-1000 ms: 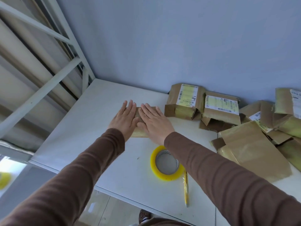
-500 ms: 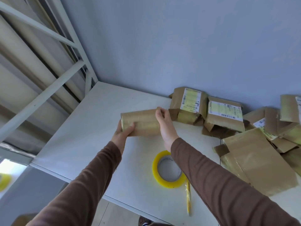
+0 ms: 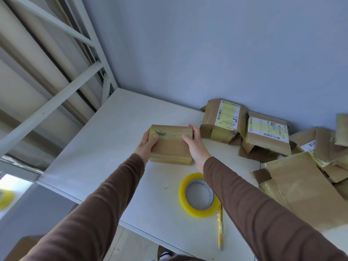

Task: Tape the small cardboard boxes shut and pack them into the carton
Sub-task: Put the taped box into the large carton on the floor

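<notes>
Two hands, left [image 3: 146,146] and right [image 3: 195,147], grip opposite ends of one small brown box [image 3: 170,145], glossy with tape, on the white table [image 3: 113,129], beside one yellow tape roll [image 3: 197,194] and two labelled boxes [image 3: 224,121] near the wall.

One held box [image 3: 170,146], two labelled boxes [image 3: 224,120] [image 3: 267,134], one tape roll [image 3: 198,194], two hands [image 3: 146,146] [image 3: 196,147]
</notes>
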A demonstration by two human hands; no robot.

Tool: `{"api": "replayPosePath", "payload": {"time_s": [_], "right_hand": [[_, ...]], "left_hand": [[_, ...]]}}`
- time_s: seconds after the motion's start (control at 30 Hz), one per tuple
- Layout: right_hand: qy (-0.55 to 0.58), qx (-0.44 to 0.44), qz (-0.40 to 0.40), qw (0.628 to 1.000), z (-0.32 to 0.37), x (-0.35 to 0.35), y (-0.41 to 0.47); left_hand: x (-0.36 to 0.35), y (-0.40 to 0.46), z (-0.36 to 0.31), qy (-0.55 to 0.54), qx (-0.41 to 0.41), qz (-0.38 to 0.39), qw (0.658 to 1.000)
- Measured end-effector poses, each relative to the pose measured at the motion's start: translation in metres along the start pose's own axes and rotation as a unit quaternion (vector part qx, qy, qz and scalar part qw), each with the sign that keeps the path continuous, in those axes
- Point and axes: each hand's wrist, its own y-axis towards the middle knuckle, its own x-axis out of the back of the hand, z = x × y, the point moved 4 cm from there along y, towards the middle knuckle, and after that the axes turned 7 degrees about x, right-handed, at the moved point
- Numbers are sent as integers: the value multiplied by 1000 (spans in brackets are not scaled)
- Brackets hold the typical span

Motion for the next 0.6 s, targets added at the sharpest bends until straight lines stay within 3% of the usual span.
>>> {"api": "replayPosePath", "payload": {"time_s": [0.17,0.37,0.6], "right_hand": [[62,-60,-29,996,-9,3,4],[107,-23,-24,994,9,-14,-10],[134,-11,38,990,15,-61,-50]], "left_hand": [[0,-4,6,-106,46,-45,992],[17,-37,-3,-187,-20,-155,970],[31,-111,25,-269,-53,-205,940]]}}
